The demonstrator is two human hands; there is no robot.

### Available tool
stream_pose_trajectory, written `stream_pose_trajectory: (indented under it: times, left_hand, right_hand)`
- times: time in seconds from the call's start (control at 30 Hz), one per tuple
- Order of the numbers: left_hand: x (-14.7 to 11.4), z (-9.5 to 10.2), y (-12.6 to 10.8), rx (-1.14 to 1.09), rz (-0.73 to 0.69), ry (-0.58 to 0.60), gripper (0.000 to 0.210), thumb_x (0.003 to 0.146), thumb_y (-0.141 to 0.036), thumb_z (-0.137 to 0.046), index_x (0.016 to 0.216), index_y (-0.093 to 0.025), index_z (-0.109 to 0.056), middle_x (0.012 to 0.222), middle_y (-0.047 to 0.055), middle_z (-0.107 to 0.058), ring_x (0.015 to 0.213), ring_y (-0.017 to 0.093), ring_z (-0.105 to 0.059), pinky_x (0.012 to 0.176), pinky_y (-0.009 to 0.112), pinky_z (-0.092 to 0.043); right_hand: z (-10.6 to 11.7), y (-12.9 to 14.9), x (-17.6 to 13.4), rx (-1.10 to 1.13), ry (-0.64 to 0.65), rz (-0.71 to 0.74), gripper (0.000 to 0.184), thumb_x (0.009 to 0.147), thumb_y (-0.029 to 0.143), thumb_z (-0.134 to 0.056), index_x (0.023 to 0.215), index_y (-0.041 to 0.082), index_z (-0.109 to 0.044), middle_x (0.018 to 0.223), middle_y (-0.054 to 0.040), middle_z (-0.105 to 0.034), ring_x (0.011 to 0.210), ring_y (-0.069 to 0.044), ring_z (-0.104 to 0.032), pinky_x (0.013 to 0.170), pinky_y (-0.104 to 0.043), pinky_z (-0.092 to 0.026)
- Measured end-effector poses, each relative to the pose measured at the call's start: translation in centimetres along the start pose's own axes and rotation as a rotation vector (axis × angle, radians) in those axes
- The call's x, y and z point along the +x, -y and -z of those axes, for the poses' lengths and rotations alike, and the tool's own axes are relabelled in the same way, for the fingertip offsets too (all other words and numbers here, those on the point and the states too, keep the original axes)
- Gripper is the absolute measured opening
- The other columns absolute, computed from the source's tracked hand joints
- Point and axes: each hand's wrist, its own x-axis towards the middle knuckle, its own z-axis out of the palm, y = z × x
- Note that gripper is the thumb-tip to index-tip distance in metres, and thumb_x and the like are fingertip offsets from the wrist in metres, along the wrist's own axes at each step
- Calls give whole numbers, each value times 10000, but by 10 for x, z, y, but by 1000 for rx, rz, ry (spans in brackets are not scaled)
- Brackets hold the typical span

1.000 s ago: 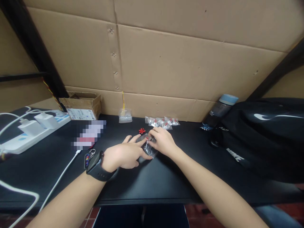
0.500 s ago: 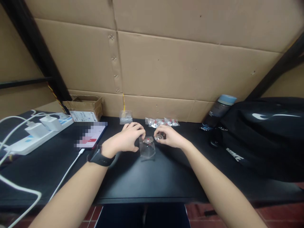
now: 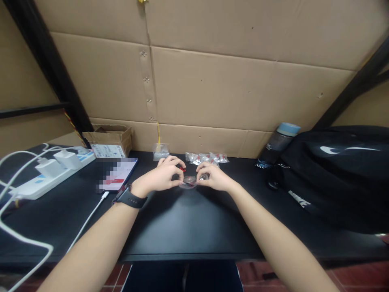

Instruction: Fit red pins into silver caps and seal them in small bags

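Note:
A small clear plastic bag point(image 3: 189, 183) with something red showing in it spans the gap between my hands, just over the black tabletop. My left hand point(image 3: 165, 175) pinches its left edge between thumb and fingertips. On the other side, my right hand point(image 3: 213, 177) is closed on the bag's right edge. A small round metal piece point(image 3: 204, 177) shows within the curl of my right fingers; whether they grip it I cannot tell. Behind my left fingertips a bit of red point(image 3: 182, 169) is partly hidden.
Several small clear packets with red bits point(image 3: 209, 157) lie near the cardboard wall, beside another clear bag point(image 3: 161, 151). Leftward are a phone point(image 3: 121, 174), a white power strip point(image 3: 51, 174) and a cardboard box point(image 3: 112, 140). A bottle point(image 3: 278, 144) and a black backpack point(image 3: 337, 178) stand right.
The bag, earlier hanging down toward the table's front edge, now looks folded or flattened. My left thumb and fingers have closed on it, and my right fingers have moved slightly left onto its edge.

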Motion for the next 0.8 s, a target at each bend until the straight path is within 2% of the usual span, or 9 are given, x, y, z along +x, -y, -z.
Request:
stream_pose_trajectory:
  times: [0.17,0.33,0.4,0.47,0.57,0.7,0.8]
  left_hand:
    - [-1,2,8,-22,75,34,171,879,-400,-636,826,-278,-744,1333,15,-586,1292,316,-409,1086,514,-295]
    - [3,-10,11,-57,198,39,256,899,-444,-567,858,-260,-739,1274,35,-624,1231,304,-480,1058,489,-332]
    - [5,-17,10,-31,271,7,253,876,-459,-585,844,-240,-705,1188,54,-644,1198,323,-491,1020,497,-350]
    - [6,-23,7,14,307,-45,252,824,-473,-644,881,-228,-646,1106,68,-643,1155,338,-496,962,492,-370]
    - [8,-29,1,46,251,-98,288,776,-409,-694,947,-224,-555,1064,65,-626,1113,318,-495,881,421,-380]
    - [8,-28,-2,-6,123,-45,152,819,-262,-615,945,-231,-535,1038,37,-632,1091,258,-521,860,356,-355]
    - [8,-27,-3,-34,98,13,74,883,-286,-553,937,-235,-559,1012,28,-657,1084,246,-551,887,365,-333]
  right_hand:
    - [2,-10,2,76,12,16,62,826,241,-779,827,194,-738,1070,-51,-650,1004,-192,-624,950,-347,-463]
    - [-7,-12,3,87,11,-73,232,924,336,-658,763,172,-699,1067,-63,-667,986,-187,-632,913,-327,-467]
    - [-13,-10,2,-11,-29,-118,198,905,357,-677,828,175,-696,1027,-64,-670,969,-198,-622,918,-344,-456]
    - [-18,-7,1,-118,-86,-149,233,871,377,-715,1000,186,-678,1048,-69,-663,1000,-224,-600,932,-376,-442]
    - [-22,1,0,-209,-130,-123,383,844,338,-743,1182,211,-616,1163,-85,-627,1104,-257,-550,974,-420,-413]
    - [-19,13,0,-202,-25,-22,132,929,285,-646,1038,233,-698,1146,-72,-630,1139,-252,-538,1010,-449,-365]
    - [-18,18,-1,-191,58,-6,228,965,424,-600,973,241,-736,1109,-72,-638,1140,-264,-538,1020,-496,-335]
